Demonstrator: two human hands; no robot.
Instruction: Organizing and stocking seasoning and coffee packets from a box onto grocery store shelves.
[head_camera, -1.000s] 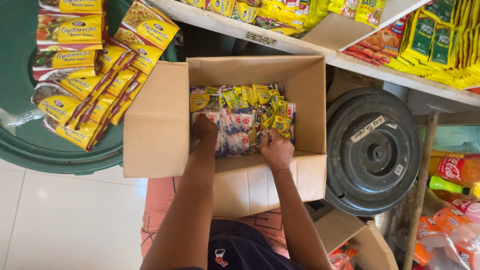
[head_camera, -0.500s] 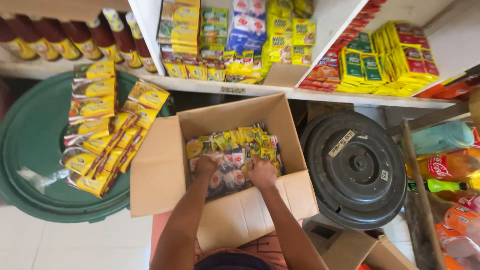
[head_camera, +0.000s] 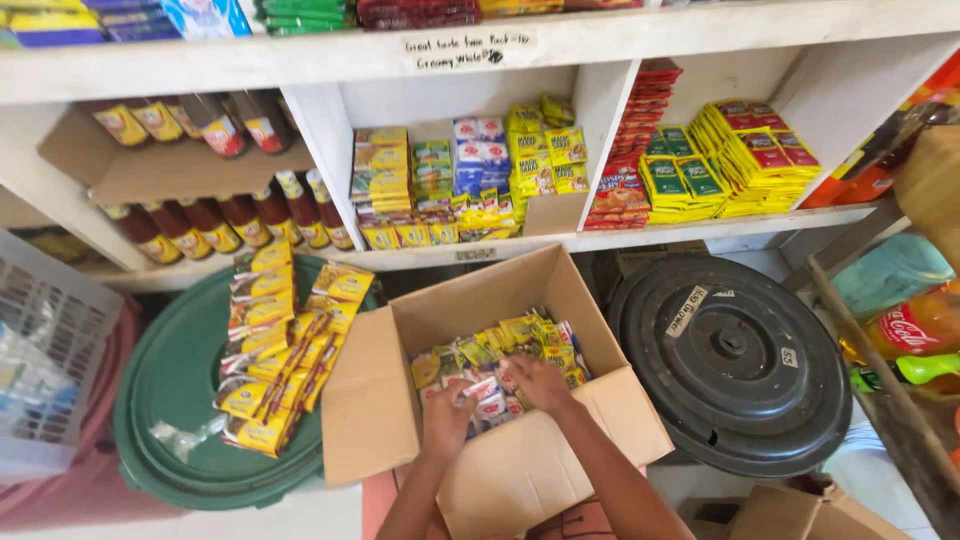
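Open-topped brown cardboard box, flaps spread: both hands pass in freely from above. White wooden shelf overhangs behind; green round lid and black round lid flank.

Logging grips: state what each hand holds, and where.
Both hands, left hand and right hand, are in the open cardboard box among small sachets; exact grip cannot be told.
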